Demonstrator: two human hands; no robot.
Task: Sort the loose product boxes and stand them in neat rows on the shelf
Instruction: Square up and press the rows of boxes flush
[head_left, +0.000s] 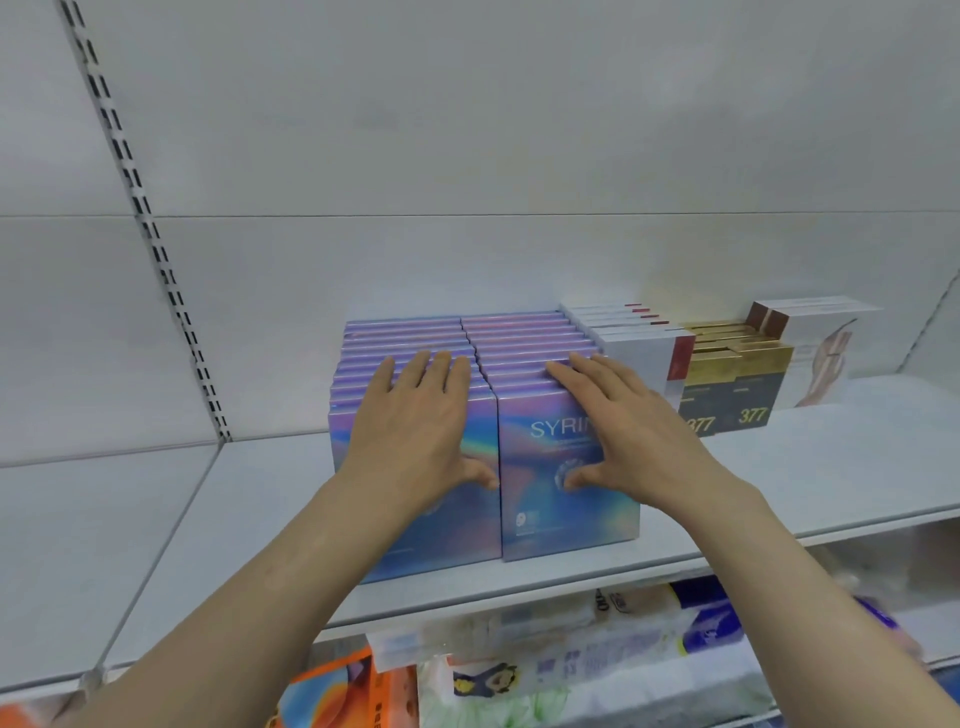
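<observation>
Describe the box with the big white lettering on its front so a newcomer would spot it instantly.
On the white shelf, two rows of iridescent blue-purple boxes stand side by side. It is the front box of the right-hand row, under the right hand. Only its face shows white letters starting SYRI.

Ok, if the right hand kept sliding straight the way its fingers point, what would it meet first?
Probably nothing: the right hand points back and left along the tops of the holographic boxes. Beyond that row only the back wall shows, though depth is unclear.
</observation>
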